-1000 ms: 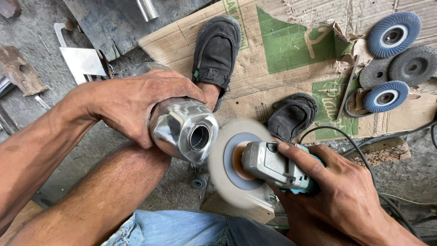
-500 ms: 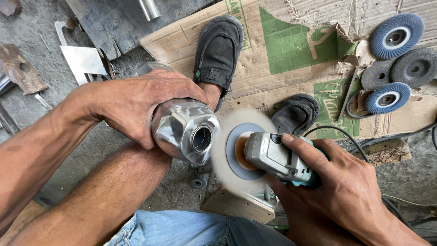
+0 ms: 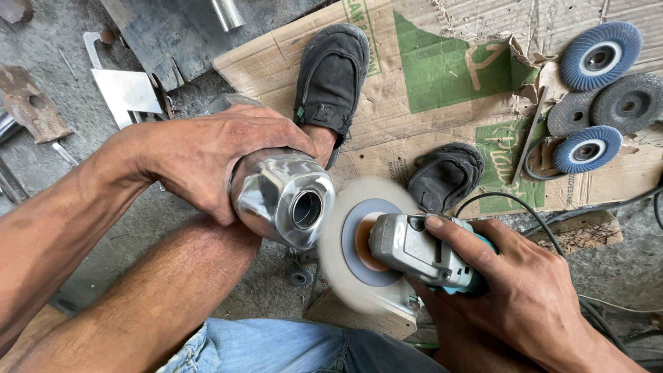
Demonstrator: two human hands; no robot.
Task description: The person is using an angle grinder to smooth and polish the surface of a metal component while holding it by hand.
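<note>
My left hand (image 3: pixel 207 155) grips a shiny faceted metal fitting (image 3: pixel 280 197) with a round open bore facing me, resting against my knee. My right hand (image 3: pixel 518 290) holds a grey angle grinder (image 3: pixel 418 252) with a teal handle. Its pale buffing wheel (image 3: pixel 352 245) is blurred with spin and touches the right side of the fitting. The grinder's black cord (image 3: pixel 511 200) loops away to the right.
Flattened cardboard (image 3: pixel 442 76) lies under my feet in dark slip-on shoes (image 3: pixel 331 76) (image 3: pixel 445 176). Blue flap discs (image 3: pixel 599 55) and grey grinding discs (image 3: pixel 628 103) lie at the right. Metal scraps and a plate (image 3: pixel 128 90) lie at upper left. A wooden block (image 3: pixel 366 314) sits below the wheel.
The grinder and its spinning wheel stay pressed to the fitting, shifting slightly along its edge. My left hand keeps the same hold.
</note>
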